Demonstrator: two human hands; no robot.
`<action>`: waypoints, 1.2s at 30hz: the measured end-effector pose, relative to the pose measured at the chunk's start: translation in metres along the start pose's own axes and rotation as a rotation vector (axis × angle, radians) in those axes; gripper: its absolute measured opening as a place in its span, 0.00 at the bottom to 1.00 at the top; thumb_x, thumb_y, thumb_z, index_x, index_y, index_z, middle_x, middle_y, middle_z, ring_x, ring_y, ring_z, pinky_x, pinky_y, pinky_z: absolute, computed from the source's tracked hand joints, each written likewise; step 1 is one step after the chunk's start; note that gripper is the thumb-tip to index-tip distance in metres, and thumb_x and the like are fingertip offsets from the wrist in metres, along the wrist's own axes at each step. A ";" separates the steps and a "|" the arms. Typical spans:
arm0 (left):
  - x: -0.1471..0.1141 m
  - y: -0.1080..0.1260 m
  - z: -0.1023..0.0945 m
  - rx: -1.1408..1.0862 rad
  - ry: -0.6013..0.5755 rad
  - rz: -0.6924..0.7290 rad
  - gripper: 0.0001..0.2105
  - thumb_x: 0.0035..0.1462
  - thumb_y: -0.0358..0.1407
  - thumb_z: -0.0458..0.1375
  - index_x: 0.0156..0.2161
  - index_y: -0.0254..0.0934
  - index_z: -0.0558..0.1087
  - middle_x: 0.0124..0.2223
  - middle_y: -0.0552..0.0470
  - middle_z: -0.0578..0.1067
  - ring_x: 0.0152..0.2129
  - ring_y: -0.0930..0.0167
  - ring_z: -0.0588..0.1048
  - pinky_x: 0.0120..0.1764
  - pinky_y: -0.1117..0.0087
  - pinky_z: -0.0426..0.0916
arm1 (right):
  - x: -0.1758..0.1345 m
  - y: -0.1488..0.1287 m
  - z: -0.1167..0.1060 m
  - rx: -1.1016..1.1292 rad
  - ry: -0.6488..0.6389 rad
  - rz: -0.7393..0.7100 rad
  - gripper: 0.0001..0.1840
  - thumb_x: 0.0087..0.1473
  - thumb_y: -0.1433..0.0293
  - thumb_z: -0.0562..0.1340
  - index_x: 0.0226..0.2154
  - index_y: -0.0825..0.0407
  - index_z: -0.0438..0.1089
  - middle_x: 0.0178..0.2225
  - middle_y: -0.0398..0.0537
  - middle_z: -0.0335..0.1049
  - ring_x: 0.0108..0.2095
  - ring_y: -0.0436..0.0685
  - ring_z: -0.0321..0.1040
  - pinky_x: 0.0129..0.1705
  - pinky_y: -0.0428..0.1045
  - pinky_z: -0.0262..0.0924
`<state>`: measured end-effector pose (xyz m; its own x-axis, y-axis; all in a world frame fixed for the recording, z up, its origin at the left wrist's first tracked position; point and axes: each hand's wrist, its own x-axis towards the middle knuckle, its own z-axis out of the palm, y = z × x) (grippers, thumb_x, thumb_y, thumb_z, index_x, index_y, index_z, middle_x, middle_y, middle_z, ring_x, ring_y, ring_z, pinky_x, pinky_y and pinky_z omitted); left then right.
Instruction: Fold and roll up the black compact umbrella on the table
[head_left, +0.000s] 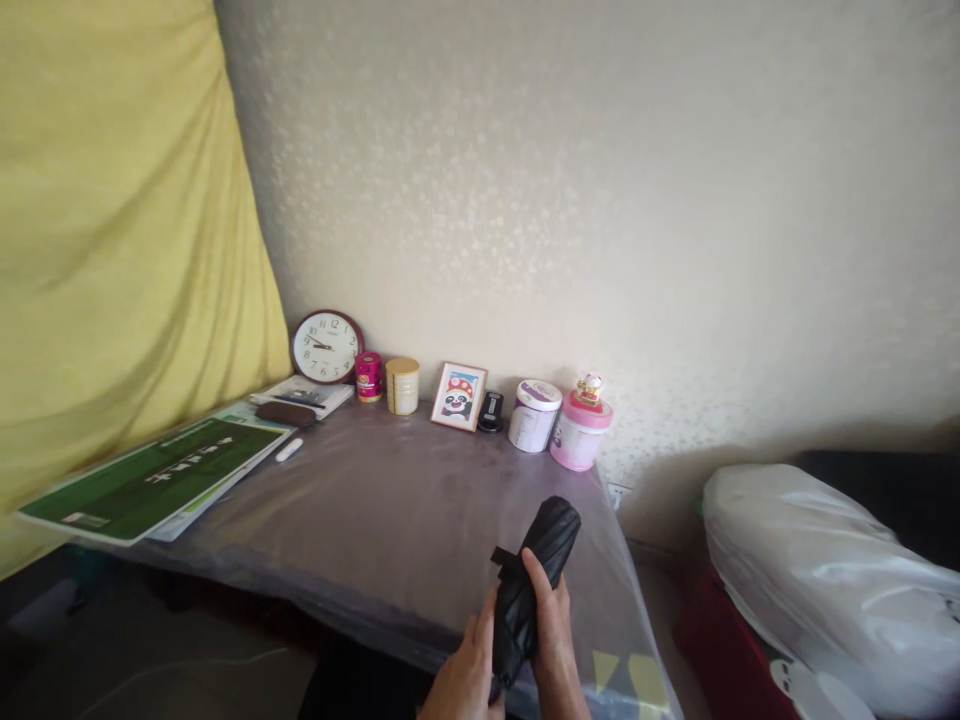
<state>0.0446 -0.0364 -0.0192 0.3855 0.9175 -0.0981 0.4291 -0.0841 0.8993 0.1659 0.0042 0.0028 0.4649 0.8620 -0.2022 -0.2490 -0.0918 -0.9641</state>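
Observation:
A folded black umbrella point(551, 530) is held at a tilt over the table's near right part, its strap sticking out to the left. My left hand point(469, 660) is closed around its lower end, where the fingers are partly hidden. Higher up, my right hand point(551, 625) grips it from the right side, with the thumb lying along the folded cloth. The table point(360, 520) beneath has a clear plastic cover over a grey-purple top.
Along the wall stand a clock point(328, 346), a magenta can point(368, 377), a yellow tin point(402, 386), a panda picture frame point(458, 397), a white tub point(535, 415) and a pink tub point(582, 430). A green board point(165, 475) lies left. A plastic bag point(817, 560) sits right.

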 end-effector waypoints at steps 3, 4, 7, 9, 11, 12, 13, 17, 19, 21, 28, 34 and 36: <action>-0.003 0.009 -0.011 -0.392 -0.111 0.051 0.47 0.41 0.31 0.59 0.62 0.40 0.35 0.57 0.41 0.61 0.39 0.66 0.73 0.41 0.67 0.67 | -0.002 0.001 -0.001 0.056 -0.035 0.007 0.31 0.39 0.53 0.66 0.41 0.58 0.68 0.26 0.45 0.72 0.29 0.58 0.70 0.31 0.50 0.65; -0.004 0.013 -0.013 -0.490 -0.148 -0.004 0.45 0.45 0.35 0.58 0.62 0.42 0.33 0.54 0.42 0.65 0.28 0.72 0.74 0.33 0.69 0.69 | -0.003 0.000 -0.001 0.063 -0.047 0.000 0.31 0.39 0.52 0.65 0.41 0.58 0.68 0.26 0.45 0.72 0.29 0.59 0.70 0.32 0.50 0.65; -0.004 0.021 -0.017 -0.535 -0.161 -0.086 0.36 0.54 0.44 0.51 0.62 0.44 0.35 0.46 0.46 0.71 0.13 0.80 0.66 0.21 0.74 0.64 | -0.003 -0.005 -0.001 0.000 -0.049 -0.025 0.30 0.40 0.52 0.65 0.41 0.57 0.68 0.29 0.45 0.73 0.33 0.59 0.70 0.35 0.50 0.65; -0.002 0.020 -0.016 -0.412 -0.092 -0.042 0.37 0.54 0.43 0.52 0.62 0.42 0.36 0.46 0.45 0.72 0.19 0.75 0.72 0.27 0.70 0.68 | 0.000 -0.008 -0.002 -0.104 -0.027 -0.065 0.30 0.40 0.52 0.65 0.41 0.56 0.68 0.32 0.46 0.74 0.37 0.60 0.70 0.39 0.51 0.64; 0.002 0.015 -0.016 -0.228 0.015 0.032 0.39 0.50 0.38 0.55 0.63 0.39 0.38 0.53 0.42 0.68 0.38 0.66 0.74 0.42 0.64 0.67 | 0.006 -0.007 -0.006 -0.222 -0.005 -0.123 0.31 0.39 0.53 0.66 0.42 0.55 0.67 0.36 0.48 0.74 0.41 0.62 0.69 0.43 0.51 0.62; 0.005 0.012 -0.017 -0.130 0.072 0.075 0.40 0.48 0.35 0.56 0.63 0.38 0.40 0.57 0.41 0.63 0.47 0.63 0.69 0.50 0.63 0.63 | 0.009 -0.004 -0.008 -0.275 -0.001 -0.159 0.31 0.39 0.53 0.66 0.43 0.55 0.66 0.37 0.49 0.74 0.43 0.63 0.68 0.44 0.52 0.61; 0.007 0.009 -0.017 -0.040 0.115 0.111 0.40 0.46 0.32 0.56 0.63 0.38 0.41 0.60 0.42 0.59 0.53 0.62 0.63 0.54 0.64 0.58 | 0.013 -0.001 -0.011 -0.326 -0.004 -0.197 0.32 0.40 0.52 0.65 0.44 0.55 0.66 0.39 0.51 0.73 0.44 0.64 0.67 0.45 0.53 0.60; 0.015 0.003 -0.018 0.269 0.114 0.061 0.41 0.47 0.29 0.54 0.63 0.44 0.39 0.57 0.46 0.63 0.49 0.63 0.67 0.50 0.66 0.61 | 0.030 0.020 -0.023 -0.532 0.014 -0.408 0.36 0.42 0.51 0.63 0.49 0.56 0.63 0.41 0.55 0.71 0.43 0.65 0.67 0.46 0.55 0.61; 0.017 0.003 -0.017 0.415 0.085 0.013 0.40 0.48 0.29 0.54 0.63 0.47 0.38 0.53 0.47 0.66 0.43 0.63 0.71 0.45 0.65 0.65 | 0.036 0.029 -0.028 -0.633 0.048 -0.536 0.36 0.44 0.51 0.62 0.50 0.56 0.63 0.40 0.56 0.70 0.39 0.63 0.68 0.44 0.56 0.62; 0.018 0.003 -0.016 0.520 0.073 0.008 0.41 0.48 0.29 0.54 0.62 0.50 0.37 0.53 0.47 0.65 0.41 0.63 0.72 0.44 0.64 0.67 | 0.038 0.032 -0.032 -0.710 0.025 -0.645 0.32 0.48 0.53 0.60 0.50 0.55 0.63 0.37 0.53 0.69 0.34 0.59 0.68 0.40 0.55 0.65; 0.017 0.007 -0.013 0.672 0.038 0.021 0.40 0.51 0.28 0.54 0.62 0.53 0.35 0.53 0.43 0.64 0.39 0.63 0.74 0.42 0.62 0.68 | 0.029 0.016 -0.037 -0.664 -0.324 -0.852 0.13 0.56 0.65 0.55 0.42 0.48 0.69 0.43 0.51 0.65 0.40 0.54 0.68 0.40 0.46 0.65; 0.015 0.006 -0.013 0.736 0.018 0.047 0.39 0.54 0.28 0.53 0.61 0.55 0.34 0.57 0.38 0.59 0.40 0.61 0.74 0.42 0.61 0.69 | 0.031 0.021 -0.054 -0.448 -0.343 -0.705 0.07 0.51 0.64 0.61 0.32 0.50 0.69 0.33 0.47 0.69 0.36 0.54 0.68 0.38 0.47 0.64; 0.015 0.006 -0.012 0.752 0.017 0.055 0.38 0.54 0.28 0.53 0.61 0.55 0.34 0.58 0.37 0.59 0.39 0.61 0.75 0.41 0.60 0.69 | 0.030 0.021 -0.061 -0.387 -0.362 -0.591 0.09 0.49 0.63 0.63 0.31 0.50 0.69 0.31 0.45 0.69 0.32 0.53 0.68 0.36 0.47 0.64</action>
<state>0.0430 -0.0181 -0.0102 0.4127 0.9095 -0.0495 0.8538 -0.3674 0.3688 0.2263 -0.0021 -0.0345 0.1060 0.9246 0.3659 0.2970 0.3217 -0.8991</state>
